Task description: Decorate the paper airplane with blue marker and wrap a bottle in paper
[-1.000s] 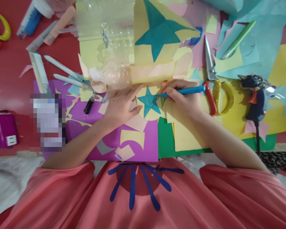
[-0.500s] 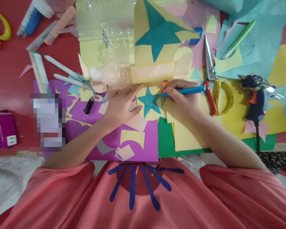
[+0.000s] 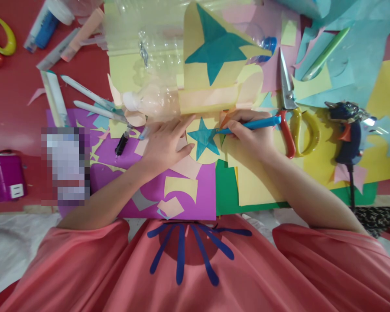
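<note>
My right hand (image 3: pixel 250 132) is closed round a blue marker (image 3: pixel 261 123), its tip at the right side of a small teal star (image 3: pixel 203 139). That star is coloured on a pale yellow rounded piece of paper (image 3: pixel 198 159). My left hand (image 3: pixel 164 145) lies flat with fingers spread at the left edge of this piece, holding nothing. Just above it is a bigger yellow paper (image 3: pixel 195 26) bearing a larger teal star (image 3: pixel 216 45), next to a clear plastic bottle (image 3: pixel 152 102) with a whitish neck. Paper scraps lie under both hands.
Scissors (image 3: pixel 289 99) with red and yellow handles and a dark blue glue gun (image 3: pixel 349 138) lie at the right. A green cutter (image 3: pixel 326 54) rests behind them. Several white pens (image 3: pixel 87 93), a blurred phone (image 3: pixel 66 164) and a magenta case (image 3: pixel 4 177) are at the left.
The marker tip stays at the small star's right side with hardly any shift. My left hand holds its place, and the things around look the same.
</note>
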The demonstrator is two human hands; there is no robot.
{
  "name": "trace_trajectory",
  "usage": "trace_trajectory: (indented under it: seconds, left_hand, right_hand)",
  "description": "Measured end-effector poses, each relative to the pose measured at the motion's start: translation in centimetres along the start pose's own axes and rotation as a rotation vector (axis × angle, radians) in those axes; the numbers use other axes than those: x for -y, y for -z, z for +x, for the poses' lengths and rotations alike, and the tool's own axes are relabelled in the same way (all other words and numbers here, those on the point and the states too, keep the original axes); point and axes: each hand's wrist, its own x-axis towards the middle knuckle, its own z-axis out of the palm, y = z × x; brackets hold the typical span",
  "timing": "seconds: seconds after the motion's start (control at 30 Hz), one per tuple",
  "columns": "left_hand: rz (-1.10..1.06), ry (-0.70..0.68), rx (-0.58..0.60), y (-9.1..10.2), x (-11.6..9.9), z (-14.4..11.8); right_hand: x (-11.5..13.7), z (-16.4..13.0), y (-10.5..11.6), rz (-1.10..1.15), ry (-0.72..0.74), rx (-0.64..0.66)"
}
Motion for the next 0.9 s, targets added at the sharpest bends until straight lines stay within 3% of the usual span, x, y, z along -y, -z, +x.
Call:
trace_trajectory:
  seconds: [0.33, 0.7, 0.9]
  left_hand:
    - [-0.005, 0.01, 0.001, 0.05, -0.03, -0.02]
    - [0.02, -0.017, -0.022, -0.14, 0.15, -0.11]
    - [-0.001, 0.011, 0.004, 0.14, -0.13, -0.01]
  right_hand:
    - [0.41, -0.09, 0.09, -0.051, -0.108, -0.064]
    - [0.55, -0.16, 0.15, -0.114, -0.083, -0.023]
    - [0.59, -0.17, 0.1, -0.079, -0.104, -0.076]
